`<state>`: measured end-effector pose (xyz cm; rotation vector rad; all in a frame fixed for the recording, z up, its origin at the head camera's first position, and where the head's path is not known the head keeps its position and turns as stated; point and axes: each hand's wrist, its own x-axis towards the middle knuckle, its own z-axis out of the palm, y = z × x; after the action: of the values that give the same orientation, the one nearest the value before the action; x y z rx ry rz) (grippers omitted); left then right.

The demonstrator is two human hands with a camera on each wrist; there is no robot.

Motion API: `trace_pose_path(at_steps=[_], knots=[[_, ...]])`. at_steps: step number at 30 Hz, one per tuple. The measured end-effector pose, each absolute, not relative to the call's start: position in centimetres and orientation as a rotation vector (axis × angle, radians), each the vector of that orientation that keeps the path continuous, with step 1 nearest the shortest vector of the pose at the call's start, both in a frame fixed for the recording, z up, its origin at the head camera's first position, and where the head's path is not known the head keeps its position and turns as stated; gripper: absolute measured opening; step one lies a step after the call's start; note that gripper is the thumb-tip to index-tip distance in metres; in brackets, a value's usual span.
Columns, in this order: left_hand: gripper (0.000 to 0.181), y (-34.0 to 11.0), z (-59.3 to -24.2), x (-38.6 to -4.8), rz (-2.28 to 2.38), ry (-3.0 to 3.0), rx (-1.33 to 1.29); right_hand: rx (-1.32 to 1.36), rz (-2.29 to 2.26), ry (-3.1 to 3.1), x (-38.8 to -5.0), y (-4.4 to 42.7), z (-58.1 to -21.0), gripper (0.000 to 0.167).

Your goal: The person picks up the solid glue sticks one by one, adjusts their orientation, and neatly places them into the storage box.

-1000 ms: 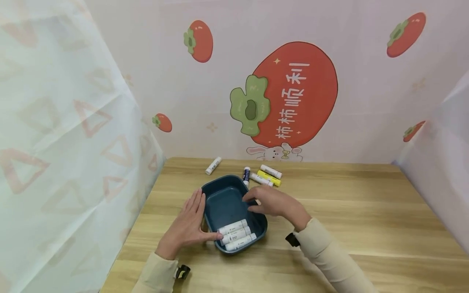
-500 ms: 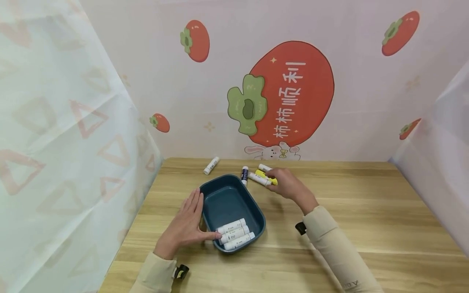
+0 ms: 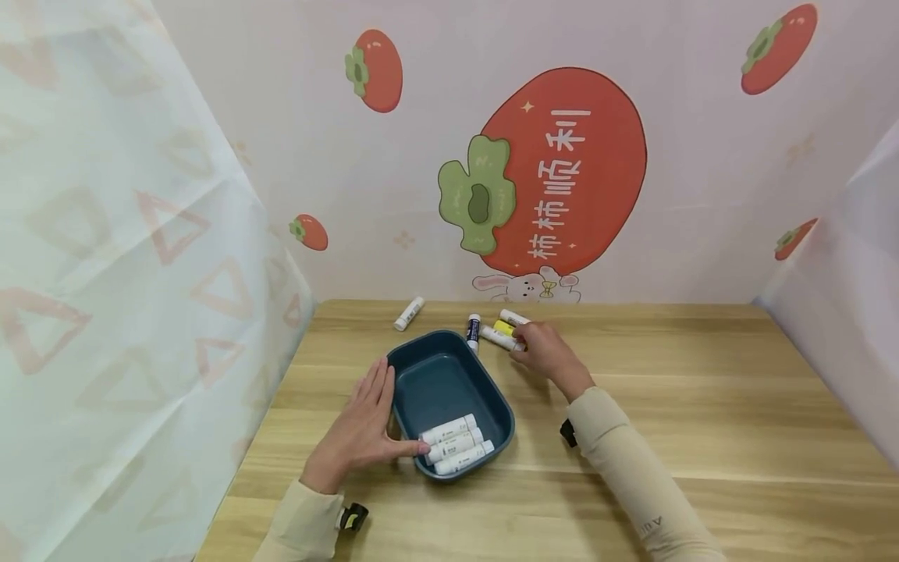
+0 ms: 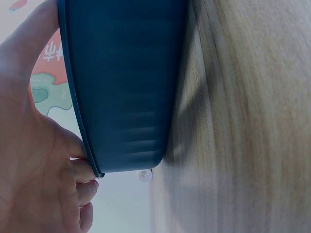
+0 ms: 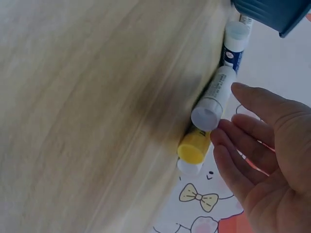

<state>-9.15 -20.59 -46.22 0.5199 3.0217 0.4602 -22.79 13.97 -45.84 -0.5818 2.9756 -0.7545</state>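
Observation:
A dark blue plastic bin (image 3: 434,382) stands on the wooden table, with three white glue sticks (image 3: 455,446) side by side at its near end. My left hand (image 3: 361,429) rests along the bin's left rim, fingers straight, thumb over the edge near those sticks. Beyond the bin's right side, my right hand (image 3: 551,355) is at a white glue stick (image 5: 216,94), thumb and fingers spread near its end and not closed round it. A yellow glue stick (image 5: 194,145) and another white glue stick (image 3: 514,317) lie just behind. A navy-and-white glue stick (image 3: 474,329) is beside them.
One more white glue stick (image 3: 409,314) lies near the table's back edge, left of the others. A printed backdrop (image 3: 393,179) with persimmons rises behind the wooden table (image 3: 674,421). A pale sheet (image 3: 140,312) hangs on the left.
My right hand has moved from over the bin's right rim out to the glue sticks behind it, then slightly nearer to the front white one. The left hand keeps its place on the bin.

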Motion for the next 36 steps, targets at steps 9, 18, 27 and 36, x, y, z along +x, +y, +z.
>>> trace_pose_path(at_steps=[9,18,27,36], knots=[[0.145,-20.6,-45.9,-9.2,0.477,3.016,0.516,-0.418,-0.774,3.015,-23.3,13.0,-46.3,0.017],[0.145,-20.5,-46.2,-9.1,0.485,3.001,0.517,-0.257,-0.761,2.969,-23.5,12.6,-46.9,0.017],[0.144,-20.6,-46.1,-9.1,0.496,3.019,0.519,-0.265,-0.783,2.953,-24.0,12.9,-47.1,0.014],[0.144,-20.5,-46.1,-9.3,0.490,3.015,0.526,-0.276,-0.817,2.963,-23.9,13.5,-46.9,0.011]])
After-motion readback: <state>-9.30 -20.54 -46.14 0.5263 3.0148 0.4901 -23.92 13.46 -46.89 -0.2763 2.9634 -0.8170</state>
